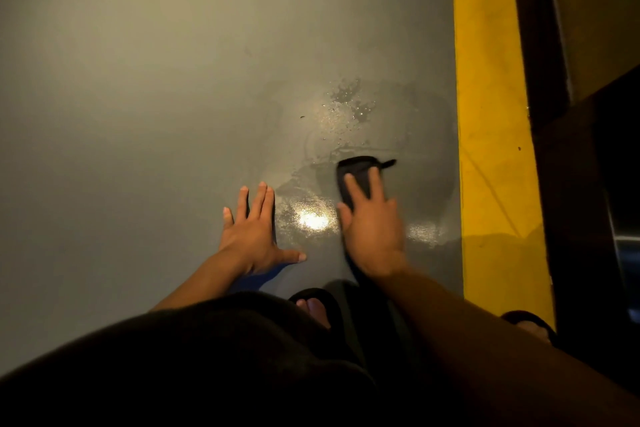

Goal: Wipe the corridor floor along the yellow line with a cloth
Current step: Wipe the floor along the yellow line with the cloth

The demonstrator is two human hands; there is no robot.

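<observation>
Right hand (pixel 372 225) fingers flat on dark cloth (pixel 358 173), long axis parallel yellow line (pixel 491 114); left hand (pixel 252 229) fingers splayed.

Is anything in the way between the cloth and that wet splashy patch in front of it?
Nothing visible. The right hand presses flat on the dark cloth, and the grey floor from there to the water droplets ahead is bare. The left hand rests off to the side.
</observation>
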